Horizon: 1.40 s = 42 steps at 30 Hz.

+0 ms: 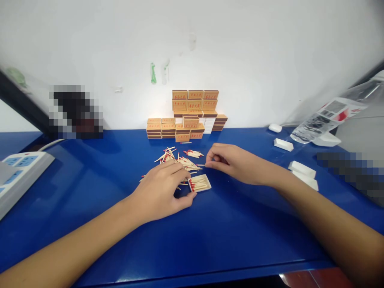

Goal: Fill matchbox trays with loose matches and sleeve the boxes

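Note:
My left hand grips the left end of a small white matchbox tray between thumb and fingers. Red-tipped matches lie side by side inside that tray. Behind it, my right hand pinches a single match, its red head pointing left over the loose pile. A heap of loose matches spreads on the blue table, partly hidden by my left hand. One match lies apart behind the heap.
Stacked matchboxes stand against the white wall. White trays, a white case and a tilted plastic bottle are at the right. A power strip lies at the left edge.

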Tool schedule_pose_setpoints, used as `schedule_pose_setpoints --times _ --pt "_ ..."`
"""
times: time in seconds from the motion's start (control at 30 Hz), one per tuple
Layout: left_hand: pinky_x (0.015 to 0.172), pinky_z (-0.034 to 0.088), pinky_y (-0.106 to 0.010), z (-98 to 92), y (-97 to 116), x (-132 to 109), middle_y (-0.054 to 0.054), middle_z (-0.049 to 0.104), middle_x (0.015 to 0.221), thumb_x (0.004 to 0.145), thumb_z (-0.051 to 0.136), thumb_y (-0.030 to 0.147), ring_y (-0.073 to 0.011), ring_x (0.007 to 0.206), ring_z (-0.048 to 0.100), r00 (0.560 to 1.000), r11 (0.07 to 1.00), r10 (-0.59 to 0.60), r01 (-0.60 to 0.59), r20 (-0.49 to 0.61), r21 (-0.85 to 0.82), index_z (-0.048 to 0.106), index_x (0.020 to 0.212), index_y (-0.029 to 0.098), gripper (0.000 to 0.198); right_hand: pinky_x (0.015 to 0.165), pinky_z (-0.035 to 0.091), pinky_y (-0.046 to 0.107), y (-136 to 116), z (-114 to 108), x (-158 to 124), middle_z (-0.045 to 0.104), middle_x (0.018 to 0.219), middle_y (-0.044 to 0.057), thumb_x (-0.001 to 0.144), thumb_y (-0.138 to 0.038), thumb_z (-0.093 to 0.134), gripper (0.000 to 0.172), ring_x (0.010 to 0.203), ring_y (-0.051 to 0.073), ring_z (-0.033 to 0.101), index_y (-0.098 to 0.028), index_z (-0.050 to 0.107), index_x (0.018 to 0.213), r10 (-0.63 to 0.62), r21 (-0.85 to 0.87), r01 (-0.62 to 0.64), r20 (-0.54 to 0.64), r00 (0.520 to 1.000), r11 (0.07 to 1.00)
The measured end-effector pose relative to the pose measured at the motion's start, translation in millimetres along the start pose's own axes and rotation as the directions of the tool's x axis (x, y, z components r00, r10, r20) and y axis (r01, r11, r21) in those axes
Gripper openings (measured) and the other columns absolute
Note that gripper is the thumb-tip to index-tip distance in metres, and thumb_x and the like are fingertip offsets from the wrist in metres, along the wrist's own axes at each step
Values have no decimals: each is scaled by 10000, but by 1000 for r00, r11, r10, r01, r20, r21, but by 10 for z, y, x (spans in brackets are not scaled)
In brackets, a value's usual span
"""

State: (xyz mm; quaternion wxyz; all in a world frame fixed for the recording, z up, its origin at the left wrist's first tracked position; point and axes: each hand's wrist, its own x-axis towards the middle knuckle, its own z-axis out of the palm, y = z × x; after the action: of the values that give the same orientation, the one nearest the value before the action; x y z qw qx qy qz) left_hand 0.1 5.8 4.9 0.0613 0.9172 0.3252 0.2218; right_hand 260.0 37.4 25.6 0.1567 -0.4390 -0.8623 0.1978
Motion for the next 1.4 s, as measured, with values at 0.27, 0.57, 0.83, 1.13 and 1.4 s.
schedule_pose_setpoints --times 0.27,0.57,0.83,1.13,1.4 --pt "773 541 -382 4 8 -1 -53 697 918 901 694 325 -224 838 637 1000 1000 7 -7 -16 6 690 980 173 171 675 394 305 -210 37 -78 603 851 12 1007 -302 607 122 731 162 516 -215 668 947 -79 50 75 75 994 996" --pt "784 534 -389 5 7 -10 -53 680 901 910 687 351 -234 859 633 1000 1000 18 -18 3 0 700 984 170 196 635 380 287 -210 63 -33 531 766 -19 956 -341 679 132 678 143 476 -223 698 899 -115 98 113 20 993 989" --pt "820 538 -394 -3 1 -29 -57 674 904 909 689 364 -242 894 633 1000 1000 17 -17 21 -1 656 903 178 190 675 407 309 134 98 446 660 835 38 875 -415 765 261 729 168 539 -168 732 952 63 -60 -73 -155 986 996" --pt "810 534 -384 -1 -15 -27 -46 661 891 915 680 357 -228 873 619 1000 1000 20 -20 7 -13 650 910 176 183 661 411 324 118 25 339 664 850 62 971 -424 634 270 726 181 547 -180 660 860 91 -72 -91 0 996 993" --pt "762 517 -355 -4 -11 -24 -43 664 898 909 691 355 -219 860 618 1000 1000 3 -3 19 -14 636 868 178 190 748 433 361 207 -100 72 657 941 87 1026 -605 474 449 819 225 574 -200 628 911 123 -66 -115 125 985 991"
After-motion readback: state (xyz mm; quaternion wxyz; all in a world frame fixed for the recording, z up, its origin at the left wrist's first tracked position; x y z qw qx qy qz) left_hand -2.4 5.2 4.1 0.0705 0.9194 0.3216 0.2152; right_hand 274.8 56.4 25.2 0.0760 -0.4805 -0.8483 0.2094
